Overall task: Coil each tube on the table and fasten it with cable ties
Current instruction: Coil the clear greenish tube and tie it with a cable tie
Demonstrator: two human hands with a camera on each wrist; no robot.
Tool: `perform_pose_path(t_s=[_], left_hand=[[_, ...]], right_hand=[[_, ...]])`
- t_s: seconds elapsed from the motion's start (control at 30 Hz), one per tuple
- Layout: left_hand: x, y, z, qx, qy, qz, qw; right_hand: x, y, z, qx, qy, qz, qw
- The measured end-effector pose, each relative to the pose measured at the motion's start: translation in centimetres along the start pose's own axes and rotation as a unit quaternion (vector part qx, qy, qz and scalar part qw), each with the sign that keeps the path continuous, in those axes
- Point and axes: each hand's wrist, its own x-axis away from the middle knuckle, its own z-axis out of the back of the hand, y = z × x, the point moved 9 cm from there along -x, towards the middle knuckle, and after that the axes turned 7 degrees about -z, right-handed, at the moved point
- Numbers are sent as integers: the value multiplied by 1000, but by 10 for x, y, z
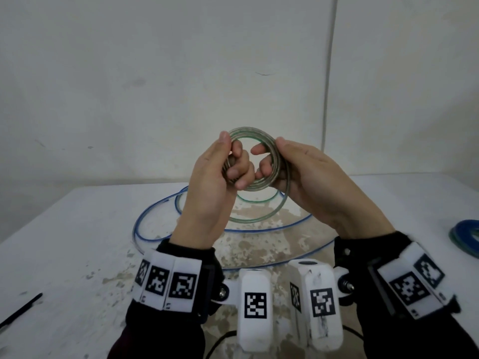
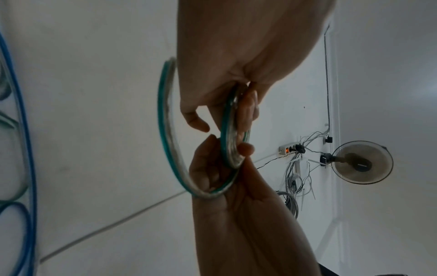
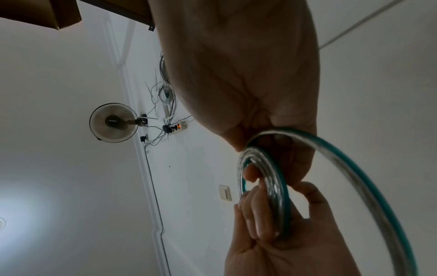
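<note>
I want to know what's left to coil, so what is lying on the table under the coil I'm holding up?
Below the green-striped coil held in both hands, its uncoiled loop and a blue-striped tube in wide loops lie on the table. The wrists cover parts of the blue loops, so their ends cannot be seen.

We hold both hands raised in front of us, wrists close together and palms turned toward each other. Our left hand (image 1: 211,177) has its fingers curled inward and its thumb pointing up, gripping the left side of the green-striped tube coil (image 1: 255,136). Our right hand (image 1: 308,182) faces it, thumb up along the coil's right edge and fingers hooked through the middle from behind. The curled fingertips of the two hands nearly meet inside the ring. Dark sleeves cover both forearms, each wrist wearing a marker-covered band
</note>
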Motion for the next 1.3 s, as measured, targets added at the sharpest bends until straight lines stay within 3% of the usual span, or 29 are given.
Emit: perform_pose_path(t_s=[0.13, 0.3, 0.4, 0.5, 0.6, 0.7, 0.8, 0.87, 1.0, 1.1, 1.2, 1.3], left_hand=[[3, -6, -6, -20, -47, 45, 998], [12, -18, -1, -132, -120, 151, 972], [8, -9, 7, -158, -77, 101, 979], [2, 0, 9, -102, -3, 38, 994], [0, 0, 11, -48, 21, 23, 998], [1, -7, 6, -46, -15, 70, 996], [9, -18, 0, -101, -89, 148, 980], [10, -19, 6, -137, -102, 155, 973], [2, -5, 22, -123, -5, 68, 990], [-1, 0, 24, -81, 34, 42, 995], [2, -11, 14, -77, -20, 113, 990], [11, -20, 8, -140, -98, 167, 971]], right_hand=[[-1, -2, 4, 27, 0, 15, 1000], [4, 5, -3, 202, -31, -6, 979], [1, 5, -6, 154, -2, -4, 988], [-2, 5, -4, 33, 15, -12, 999], [-2, 6, -4, -14, -5, -21, 1000], [-1, 3, -3, 13, -13, -7, 1000], [4, 5, -6, 136, -38, -14, 990], [5, 10, -9, 168, -42, -26, 985], [0, 11, -6, 88, 10, -25, 996], [-1, 9, -8, 36, 0, -19, 999], [0, 6, -4, 79, -14, -7, 997], [2, 9, -7, 171, -25, -17, 985]])
